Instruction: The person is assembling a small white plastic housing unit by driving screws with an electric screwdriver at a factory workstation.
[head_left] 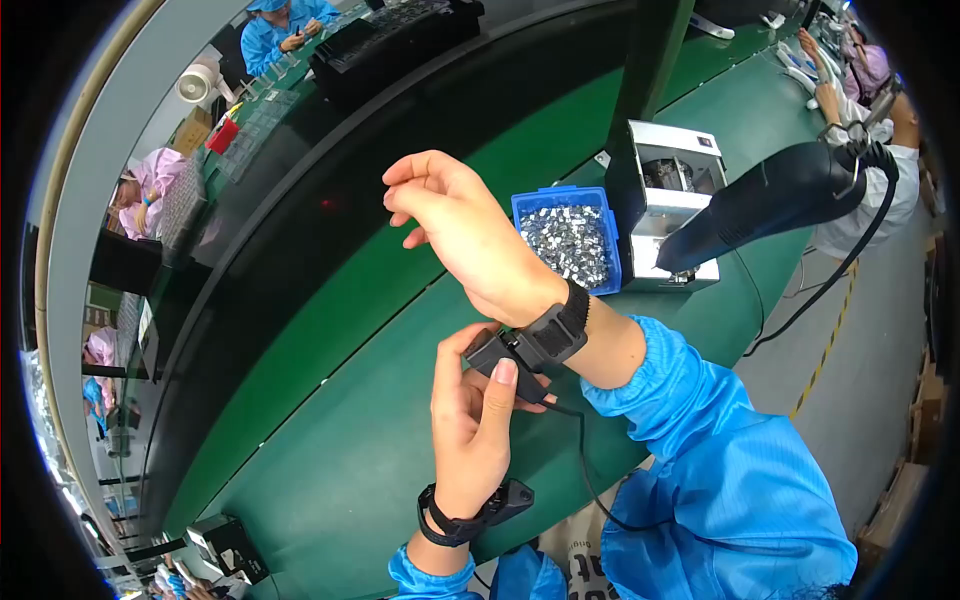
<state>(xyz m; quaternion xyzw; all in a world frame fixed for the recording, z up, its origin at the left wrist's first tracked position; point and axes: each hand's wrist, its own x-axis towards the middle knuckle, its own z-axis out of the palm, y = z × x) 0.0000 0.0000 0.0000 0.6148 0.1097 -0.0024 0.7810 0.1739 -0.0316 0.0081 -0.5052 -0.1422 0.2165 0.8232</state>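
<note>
Wristband (556, 336), black, sits round the right wrist, just above the table (350, 430) in this view. Left hand (470, 410) grips a small black box (527, 385) at the hand-side edge of that band, thumb pressed on its near face, fingers wrapped behind. Box and band look to be touching; can't tell if they're locked together. Right hand (475, 240) holds nothing visible, fingers loosely curled, palm side not fully seen. Black cable (583, 450) leaves the box, loops down toward the lap, near the right sleeve (740, 450). Second band (455, 525) on the left wrist.

Step in hand looks like handling the box at the band; fitting or freeing, can't tell. To do it well: keep the right wrist steady and relaxed, since it's the support. Pinch the box body, not the cable. Line the box up square with the band before pressing or pulling, no twisting. Leave slack in the cable so it doesn't tug or snag on the sleeve. Mind the right forearm: blue bin (613, 245) of small metal parts is close by; a careless elbow swing could knock it.
</note>
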